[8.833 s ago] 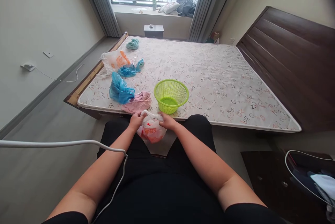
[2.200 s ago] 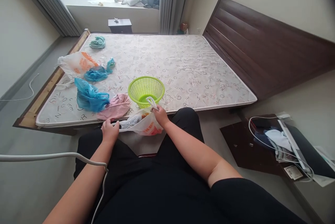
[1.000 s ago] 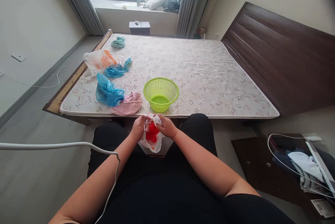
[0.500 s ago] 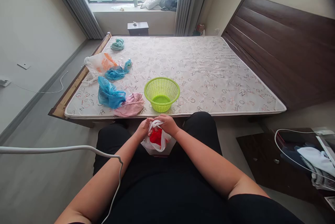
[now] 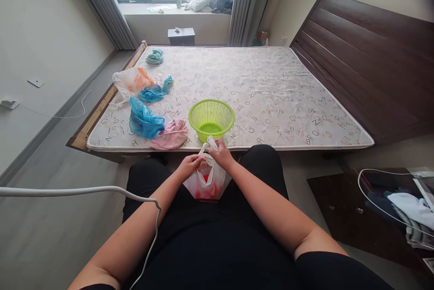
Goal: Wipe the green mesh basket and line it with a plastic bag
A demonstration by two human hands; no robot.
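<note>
A white plastic bag (image 5: 220, 180) with something red inside hangs between my knees, its handles pulled up. My left hand (image 5: 188, 166) pinches the bag's top edge on the left side. My right hand (image 5: 222, 153) grips a handle of the bag, which sticks up above the fingers. What the red contents are I cannot make out. Just beyond my hands, a green plastic basket (image 5: 212, 118) stands on the mattress near its front edge. To its left lie a pink towel (image 5: 171, 135) and a blue plastic bag (image 5: 144, 119).
The mattress (image 5: 264, 100) also bears another blue bag (image 5: 151, 93), a white bag with orange print (image 5: 130, 80) and a teal cloth (image 5: 155, 56). A white cable (image 5: 101, 188) crosses over my left forearm. A dark cabinet (image 5: 339, 208) stands at right.
My right hand has lifted a bag handle up and away from me, and the hands have parted slightly. More of the white bag's body now shows, drawn upward.
</note>
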